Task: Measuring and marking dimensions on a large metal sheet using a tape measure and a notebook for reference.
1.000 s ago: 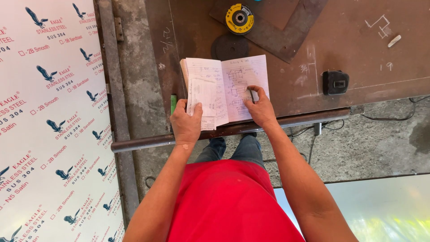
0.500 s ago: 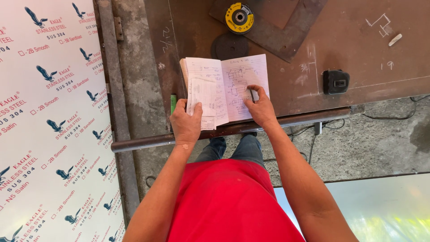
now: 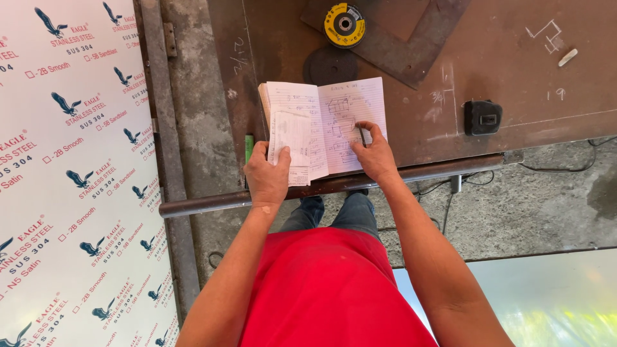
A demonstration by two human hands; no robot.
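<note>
- The rusty brown steel counter fills the upper part of the view, its surface marked with white chalk lines and scribbles.
- Along its near edge runs a dark round steel bar, stretching from about 9 o'clock toward 3 o'clock.
- Below the counter is a rough grey concrete floor, with a thin black cable trailing over it at 3 o'clock.
- At 9 o'clock stands a large white film-covered metal sheet printed with blue birds and red lettering.
- At 12 o'clock a yellow-and-black flap grinding disc rests on a flat steel angle piece; a plain dark cutting disc lies just beside it.
- A small black tape measure sits at 2 o'clock, well apart from the hands, and a stub of white chalk lies farther up.
- The open lined paper notebook lies flat at the centre of the counter, close to the near edge; its pages carry handwritten notes and a small sketch.
- The left hand presses down on the lower left page, fingers curled over the edge of a loose leaf.
- The right hand rests on the right page, fingertips pinched around a small dark pen-like object I cannot make out.
- A slim green marker lies just left of the notebook.
</note>
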